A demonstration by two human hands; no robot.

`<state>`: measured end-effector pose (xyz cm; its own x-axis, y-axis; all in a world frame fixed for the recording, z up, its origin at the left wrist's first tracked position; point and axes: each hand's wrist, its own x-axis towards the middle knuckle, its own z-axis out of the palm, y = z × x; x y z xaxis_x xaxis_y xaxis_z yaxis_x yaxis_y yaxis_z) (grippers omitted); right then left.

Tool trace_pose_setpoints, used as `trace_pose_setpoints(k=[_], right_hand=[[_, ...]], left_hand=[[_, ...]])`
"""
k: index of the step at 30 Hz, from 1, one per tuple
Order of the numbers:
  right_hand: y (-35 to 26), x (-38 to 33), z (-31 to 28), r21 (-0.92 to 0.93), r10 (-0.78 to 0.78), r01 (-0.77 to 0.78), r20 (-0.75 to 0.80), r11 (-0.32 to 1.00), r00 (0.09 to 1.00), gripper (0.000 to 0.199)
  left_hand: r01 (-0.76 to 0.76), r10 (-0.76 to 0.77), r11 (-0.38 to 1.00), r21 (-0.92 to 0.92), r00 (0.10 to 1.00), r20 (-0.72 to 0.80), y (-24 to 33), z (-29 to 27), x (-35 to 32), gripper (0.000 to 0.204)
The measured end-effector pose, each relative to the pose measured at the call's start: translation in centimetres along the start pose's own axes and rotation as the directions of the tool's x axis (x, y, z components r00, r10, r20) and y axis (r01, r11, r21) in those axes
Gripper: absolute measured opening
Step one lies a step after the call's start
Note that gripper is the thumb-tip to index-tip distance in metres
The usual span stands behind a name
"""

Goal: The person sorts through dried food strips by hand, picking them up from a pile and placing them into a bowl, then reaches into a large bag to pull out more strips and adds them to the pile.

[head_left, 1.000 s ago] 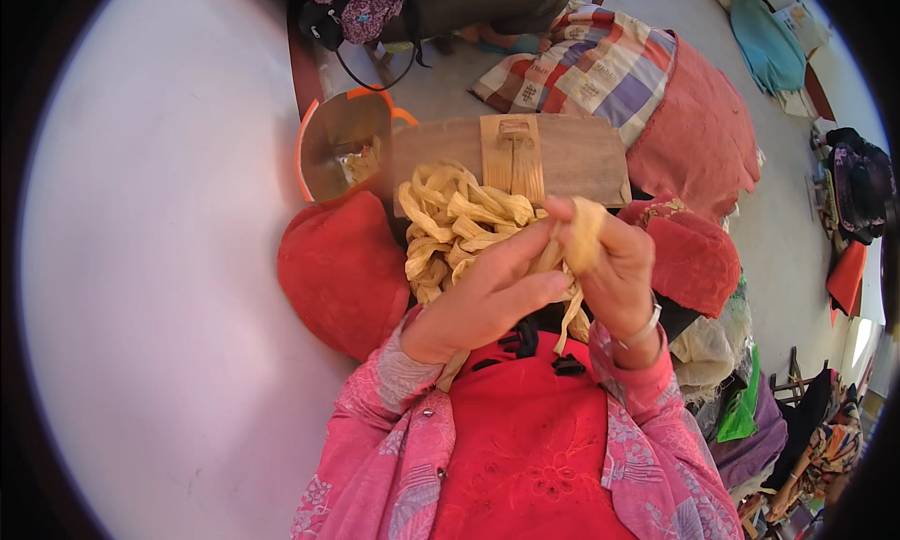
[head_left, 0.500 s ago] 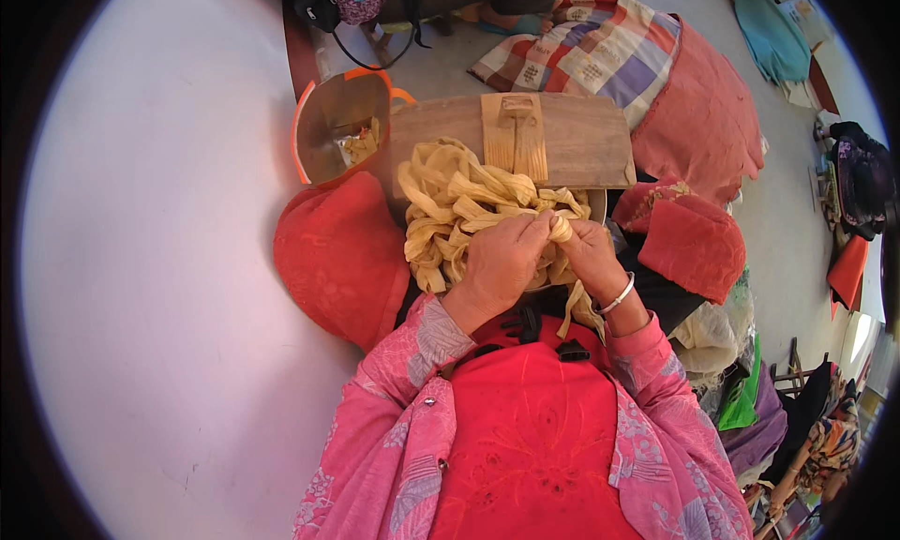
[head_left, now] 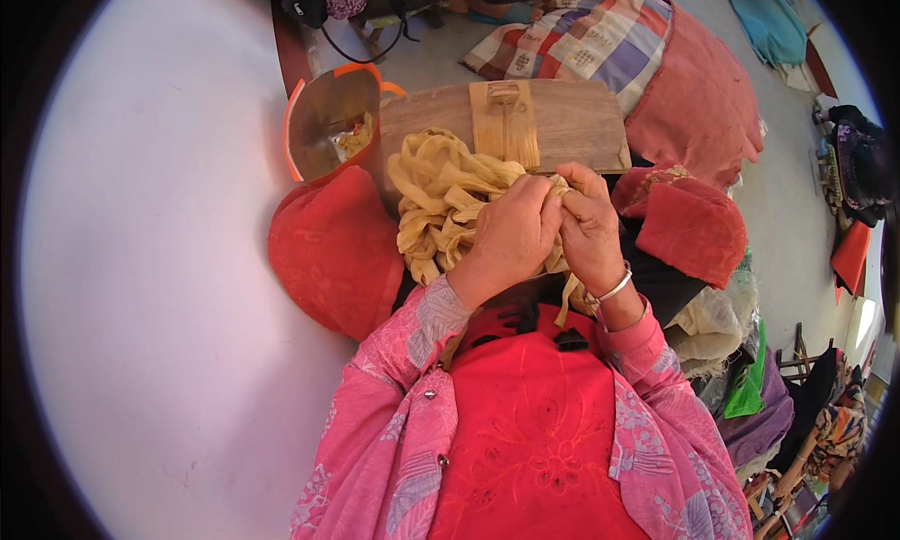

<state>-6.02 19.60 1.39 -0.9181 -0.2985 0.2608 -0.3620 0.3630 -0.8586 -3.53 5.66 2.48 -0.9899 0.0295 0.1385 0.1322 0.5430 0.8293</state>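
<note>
My left hand (head_left: 514, 223) and my right hand (head_left: 592, 235) are closed together, fingertips pinching a tan strip (head_left: 560, 186) between them. The strip looks soft and flat, like cloth or plant fibre; I cannot tell which. Its loose end (head_left: 568, 301) hangs below my right hand, which wears a pale bracelet (head_left: 614, 288) at the wrist. To the left of my hands lies a heaped, looping pile of the same tan strips (head_left: 433, 170). The pile rests against a wooden board (head_left: 581, 118) with a lighter crosspiece (head_left: 503, 137). My fingers hide most of the held part.
An orange-rimmed bin (head_left: 292, 132) holding some scraps stands at the far left of the board. Red cloths (head_left: 333, 259) cover both sides near my knees. Beyond the board lies a checked cloth (head_left: 586, 34). Bags and fabrics (head_left: 750, 390) crowd the right.
Both hands have moved up and slightly away from me, with the strip still between them. My right hand has turned so that its fingers point more upward.
</note>
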Motion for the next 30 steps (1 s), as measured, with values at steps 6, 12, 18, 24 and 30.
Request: trace_pose_setpoints(k=[6,12,18,24,30], right_hand=[[-0.6,0.4,0.3,0.099,-0.05,0.064,-0.133,0.993,0.99,0.011],[-2.8,-0.6,0.2,0.366,0.119,-0.081,-0.083,0.927,0.989,0.01],[-2.8,0.3,-1.6,-0.063,-0.302,0.306,0.063,0.95,0.951,0.013],[-1.6,-0.4,-1.0,0.081,-0.022,0.031,-0.113,0.996,0.993,0.008],[1.9,1.0,-1.7,0.64,0.236,-0.119,-0.101,0.759,0.967,0.017]], left_hand=[[0.464,-0.359,0.501,-0.73,0.879,0.313,-1.7,0.3,-0.7,0.022],[0.592,-0.232,0.03,-0.806,0.788,0.57,-1.5,-2.0,-4.1,0.02],[0.547,-0.282,0.286,-0.787,0.833,0.477,-0.8,-0.8,-3.9,0.017],[0.629,-0.343,-0.098,-0.771,0.706,0.619,-0.2,0.1,-2.2,0.017],[0.595,-0.302,0.297,-0.747,0.801,0.517,-0.5,-1.4,-4.0,0.017]])
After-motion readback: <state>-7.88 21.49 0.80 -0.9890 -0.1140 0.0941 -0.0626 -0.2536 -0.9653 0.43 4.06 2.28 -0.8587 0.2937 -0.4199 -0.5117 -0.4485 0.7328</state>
